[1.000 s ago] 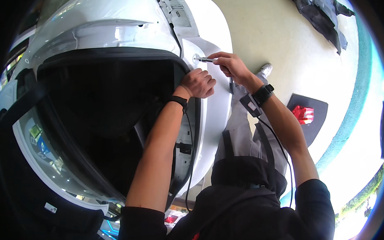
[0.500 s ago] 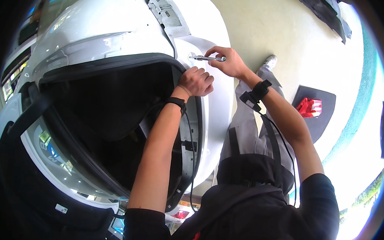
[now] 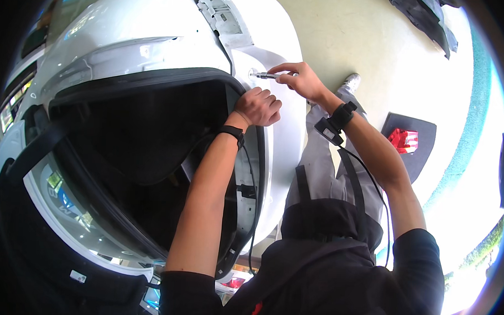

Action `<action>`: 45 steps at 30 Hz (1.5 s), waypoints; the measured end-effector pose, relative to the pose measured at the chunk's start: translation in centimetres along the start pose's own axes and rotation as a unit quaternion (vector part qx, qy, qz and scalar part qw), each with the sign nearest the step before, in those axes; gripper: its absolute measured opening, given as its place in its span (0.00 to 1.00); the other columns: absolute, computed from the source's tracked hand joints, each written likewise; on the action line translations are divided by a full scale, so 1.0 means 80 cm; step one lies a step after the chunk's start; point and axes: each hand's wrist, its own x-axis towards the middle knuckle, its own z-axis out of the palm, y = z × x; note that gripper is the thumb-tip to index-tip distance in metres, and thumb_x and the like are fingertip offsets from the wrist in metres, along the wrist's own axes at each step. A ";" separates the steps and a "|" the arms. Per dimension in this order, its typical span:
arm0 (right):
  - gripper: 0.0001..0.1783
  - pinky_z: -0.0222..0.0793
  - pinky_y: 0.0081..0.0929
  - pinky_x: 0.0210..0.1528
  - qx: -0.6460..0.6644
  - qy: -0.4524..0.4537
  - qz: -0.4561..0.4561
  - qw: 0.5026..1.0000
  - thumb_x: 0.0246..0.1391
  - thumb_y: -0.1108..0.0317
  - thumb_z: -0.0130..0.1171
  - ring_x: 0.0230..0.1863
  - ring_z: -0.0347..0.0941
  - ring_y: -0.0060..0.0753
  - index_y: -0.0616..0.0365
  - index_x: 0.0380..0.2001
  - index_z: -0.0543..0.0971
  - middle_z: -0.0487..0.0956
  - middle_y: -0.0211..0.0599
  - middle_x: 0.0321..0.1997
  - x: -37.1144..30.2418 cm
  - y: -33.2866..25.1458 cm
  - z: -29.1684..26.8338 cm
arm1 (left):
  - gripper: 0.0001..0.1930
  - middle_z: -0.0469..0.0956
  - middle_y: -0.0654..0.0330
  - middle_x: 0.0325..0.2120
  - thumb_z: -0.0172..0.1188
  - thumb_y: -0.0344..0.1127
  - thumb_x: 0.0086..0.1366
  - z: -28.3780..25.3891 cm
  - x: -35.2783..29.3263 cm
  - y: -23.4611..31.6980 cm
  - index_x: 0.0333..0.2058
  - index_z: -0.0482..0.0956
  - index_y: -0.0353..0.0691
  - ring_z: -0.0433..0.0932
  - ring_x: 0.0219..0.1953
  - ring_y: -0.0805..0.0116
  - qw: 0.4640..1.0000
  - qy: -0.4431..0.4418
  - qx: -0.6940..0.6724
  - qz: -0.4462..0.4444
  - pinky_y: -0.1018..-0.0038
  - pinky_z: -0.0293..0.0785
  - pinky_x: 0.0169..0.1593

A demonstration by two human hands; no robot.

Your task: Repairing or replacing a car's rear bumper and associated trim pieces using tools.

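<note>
Slim silver tool (image 3: 264,76) is pinched by right hand (image 3: 306,84), 12 o'clock from left hand (image 3: 259,106), its fingers curled, contents hidden; tip work at recess (image 3: 251,72) in white panel (image 3: 280,50) seems underway, steady alignment called for.

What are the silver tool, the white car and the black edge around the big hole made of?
Tool: probably metal; it's silvery and shiny. Car: glossy paint, with bright reflections, over metal or plastic; I can't tell which. Black edge: perhaps rubber; it's a dull, curving strip.

Pale floor (image 3: 334,41), 1 teal strip (image 3: 477,104)
</note>
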 end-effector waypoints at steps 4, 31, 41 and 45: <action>0.17 0.64 0.21 0.26 0.028 -0.004 0.036 0.999 0.43 0.66 0.53 0.21 0.65 0.22 0.58 0.38 0.80 0.76 0.37 0.25 0.000 0.000 -0.002 | 0.05 0.69 0.66 0.13 0.54 0.36 0.45 0.000 0.003 0.000 0.16 0.68 0.46 0.70 0.19 0.70 1.000 -0.012 0.000 0.001 0.75 0.63 0.24; 0.07 0.61 0.23 0.17 -0.353 -0.195 0.342 0.849 0.47 0.64 0.58 0.15 0.66 0.21 0.55 0.28 0.77 0.72 0.28 0.18 -0.455 0.217 -0.398 | 0.14 0.76 0.51 0.22 0.49 0.44 0.59 0.034 0.009 0.156 0.29 0.75 0.40 0.76 0.28 0.49 0.776 0.218 -0.218 -0.550 0.61 0.70 0.35; 0.08 0.59 0.19 0.14 -0.374 -0.194 0.160 0.893 0.47 0.64 0.56 0.13 0.63 0.19 0.55 0.28 0.72 0.69 0.28 0.17 -0.135 0.217 -0.414 | 0.10 0.70 0.64 0.22 0.52 0.39 0.59 0.059 -0.129 0.524 0.36 0.75 0.42 0.69 0.22 0.74 -0.050 0.692 -0.385 -0.608 0.77 0.68 0.27; 0.10 0.55 0.18 0.10 -0.379 -0.208 0.138 0.891 0.50 0.61 0.54 0.11 0.59 0.19 0.52 0.33 0.69 0.66 0.27 0.16 0.025 0.122 -0.325 | 0.09 0.72 0.65 0.20 0.48 0.37 0.60 -0.012 -0.125 0.639 0.34 0.76 0.41 0.71 0.21 0.74 -0.090 0.785 -0.183 -0.585 0.77 0.71 0.29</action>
